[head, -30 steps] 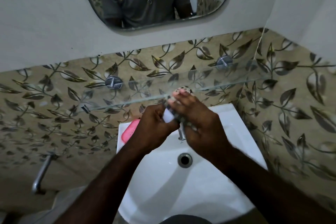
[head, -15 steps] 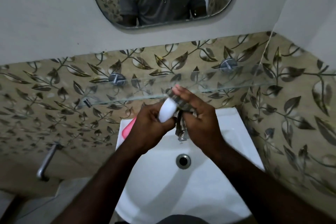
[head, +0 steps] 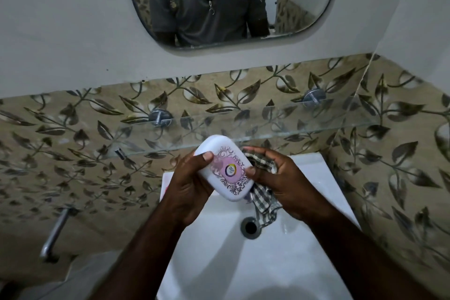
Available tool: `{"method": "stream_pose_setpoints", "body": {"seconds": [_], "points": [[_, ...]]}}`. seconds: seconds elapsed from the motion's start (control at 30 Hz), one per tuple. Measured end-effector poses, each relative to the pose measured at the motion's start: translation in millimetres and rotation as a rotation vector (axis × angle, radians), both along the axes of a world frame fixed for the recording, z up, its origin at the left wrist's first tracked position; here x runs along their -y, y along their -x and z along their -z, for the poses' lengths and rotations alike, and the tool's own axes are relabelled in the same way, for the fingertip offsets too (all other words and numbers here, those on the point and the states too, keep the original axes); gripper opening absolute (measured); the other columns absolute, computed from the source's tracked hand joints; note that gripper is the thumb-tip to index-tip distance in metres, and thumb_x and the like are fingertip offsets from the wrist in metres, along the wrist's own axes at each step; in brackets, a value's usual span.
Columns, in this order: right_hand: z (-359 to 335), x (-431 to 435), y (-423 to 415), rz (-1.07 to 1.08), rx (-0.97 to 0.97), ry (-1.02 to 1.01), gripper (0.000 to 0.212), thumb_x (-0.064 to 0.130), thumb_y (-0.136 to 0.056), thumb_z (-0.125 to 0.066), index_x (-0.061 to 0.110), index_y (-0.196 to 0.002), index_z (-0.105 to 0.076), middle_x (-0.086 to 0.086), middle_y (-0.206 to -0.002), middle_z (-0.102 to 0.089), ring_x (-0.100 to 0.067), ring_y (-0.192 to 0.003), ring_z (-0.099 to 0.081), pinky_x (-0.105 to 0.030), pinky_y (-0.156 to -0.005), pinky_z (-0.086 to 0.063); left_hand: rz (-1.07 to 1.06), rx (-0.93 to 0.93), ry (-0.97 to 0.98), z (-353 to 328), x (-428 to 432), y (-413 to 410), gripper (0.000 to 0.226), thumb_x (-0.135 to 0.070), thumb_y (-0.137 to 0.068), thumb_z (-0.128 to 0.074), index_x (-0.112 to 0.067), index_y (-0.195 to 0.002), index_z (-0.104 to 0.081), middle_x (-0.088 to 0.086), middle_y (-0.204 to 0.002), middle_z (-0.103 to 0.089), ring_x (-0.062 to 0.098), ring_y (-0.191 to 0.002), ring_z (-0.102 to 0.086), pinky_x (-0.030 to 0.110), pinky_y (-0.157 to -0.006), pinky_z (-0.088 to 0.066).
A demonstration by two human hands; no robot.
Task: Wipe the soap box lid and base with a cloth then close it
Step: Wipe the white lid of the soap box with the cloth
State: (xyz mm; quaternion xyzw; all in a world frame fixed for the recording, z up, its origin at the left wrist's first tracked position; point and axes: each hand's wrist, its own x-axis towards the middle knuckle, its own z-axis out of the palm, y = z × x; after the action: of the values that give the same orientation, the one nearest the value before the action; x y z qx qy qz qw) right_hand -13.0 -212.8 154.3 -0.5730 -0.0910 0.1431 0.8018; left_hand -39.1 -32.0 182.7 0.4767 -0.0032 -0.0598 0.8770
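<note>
Change since half a second ago: the soap box lid has turned from edge-on to face-up, its decorated top now toward the camera, and the hands have drawn slightly apart.

Soap box lid: white, rounded oblong, pink and purple ornamental label; held tilted above the back edge of the washbasin, in front of the glass shelf.

Left hand: forearm rising from below, palm cupped under the lid's left side, thumb pressed on its top, fingers closed around it.

Right hand: forearm entering from the lower right, thumb tip touching the lid's right edge, fingers curled shut over a checked cloth.

Checked cloth: bunched against the palm, its loose end hanging toward the basin drain.

Pink item: on the washbasin's left rear rim, mostly hidden behind the left hand.

Mirror: on the wall above the washbasin, reflecting the person's grey shirt.
</note>
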Motion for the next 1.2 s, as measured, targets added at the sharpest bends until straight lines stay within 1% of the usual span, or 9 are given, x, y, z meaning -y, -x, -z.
{"method": "stream_pose_setpoints", "body": {"seconds": [0.2,0.4,0.53,0.63,0.7,0.87,1.0,1.07,1.2], "points": [[-20,-10,-15,-0.074,0.148,0.194,0.041,-0.008,-0.085,-0.064,0.008,-0.123,-0.062,-0.008,-0.116,-0.072,-0.019,-0.107,-0.067,-0.03,-0.09,-0.055,0.062,-0.098,0.107,1,-21,-13,0.081,-0.05,-0.06,-0.079,-0.016,-0.13,-0.058,0.018,-0.119,-0.064,0.032,-0.105,-0.063,0.047,-0.09,-0.052],[-27,-36,-15,0.047,0.278,0.515,0.044,-0.009,-0.087,-0.061,0.012,-0.125,-0.064,0.003,-0.122,-0.069,-0.005,-0.111,-0.064,-0.027,-0.097,-0.05,0.248,-0.23,0.265,12,-27,-13,0.081,-0.052,-0.061,-0.076,-0.005,-0.126,-0.061,0.024,-0.13,-0.058,0.041,-0.118,-0.054,0.067,-0.107,-0.026],[-36,-65,7,0.244,0.556,0.798,0.061,0.003,-0.073,-0.047,0.016,-0.131,-0.06,0.004,-0.13,-0.062,-0.001,-0.12,-0.053,-0.018,-0.108,-0.038,0.178,-0.254,0.349,19,-25,-12,0.08,-0.041,-0.056,-0.083,0.0,-0.122,-0.063,0.023,-0.129,-0.06,0.037,-0.119,-0.058,0.057,-0.103,-0.038],[-44,-80,23,0.296,0.761,0.838,0.064,0.004,-0.071,-0.044,0.014,-0.132,-0.059,-0.003,-0.135,-0.06,-0.012,-0.128,-0.05,-0.022,-0.111,-0.035,0.279,-0.166,0.372,18,-27,-9,0.054,-0.033,-0.058,-0.083,-0.008,-0.105,-0.075,0.01,-0.114,-0.07,0.022,-0.107,-0.067,0.035,-0.092,-0.054],[-46,-82,27,0.311,0.883,0.841,0.062,0.005,-0.073,-0.041,0.012,-0.133,-0.058,-0.005,-0.136,-0.058,-0.015,-0.13,-0.049,-0.025,-0.113,-0.033,0.279,-0.111,0.287,16,-32,-12,0.064,-0.036,-0.051,-0.088,-0.011,-0.108,-0.073,0.008,-0.114,-0.07,0.021,-0.107,-0.067,0.03,-0.084,-0.057],[-32,-82,22,0.488,0.74,0.732,0.069,-0.006,-0.071,-0.045,0.019,-0.135,-0.052,0.009,-0.132,-0.054,-0.008,-0.128,-0.049,-0.021,-0.108,-0.038,0.208,-0.102,0.286,8,-32,-21,0.111,-0.038,-0.047,-0.087,-0.006,-0.143,-0.04,0.015,-0.129,-0.058,0.028,-0.112,-0.061,0.037,-0.09,-0.053],[-23,-96,20,0.588,0.659,0.75,0.072,-0.006,-0.071,-0.044,0.022,-0.137,-0.049,0.013,-0.135,-0.049,-0.006,-0.133,-0.043,-0.032,-0.112,-0.037,0.191,-0.088,0.42,6,-34,-24,0.101,-0.041,-0.053,-0.081,-0.007,-0.141,-0.043,0.017,-0.121,-0.061,0.03,-0.106,-0.062,0.042,-0.089,-0.053],[-25,-102,22,0.616,0.662,0.757,0.072,-0.005,-0.073,-0.044,0.026,-0.137,-0.046,0.016,-0.139,-0.046,0.001,-0.136,-0.038,-0.026,-0.114,-0.031,0.191,-0.079,0.46,2,-37,-32,0.088,-0.047,-0.063,-0.068,-0.01,-0.14,-0.046,0.019,-0.123,-0.059,0.032,-0.11,-0.059,0.047,-0.093,-0.049],[-37,-121,36,0.428,0.924,0.891,0.06,0.008,-0.081,-0.042,0.016,-0.14,-0.047,0.003,-0.144,-0.048,-0.005,-0.141,-0.032,-0.023,-0.118,-0.022,0.173,-0.086,0.477,-9,-46,-50,0.078,-0.055,-0.073,-0.043,-0.011,-0.137,-0.052,0.017,-0.109,-0.064,0.028,-0.096,-0.063,0.045,-0.09,-0.051]]}}
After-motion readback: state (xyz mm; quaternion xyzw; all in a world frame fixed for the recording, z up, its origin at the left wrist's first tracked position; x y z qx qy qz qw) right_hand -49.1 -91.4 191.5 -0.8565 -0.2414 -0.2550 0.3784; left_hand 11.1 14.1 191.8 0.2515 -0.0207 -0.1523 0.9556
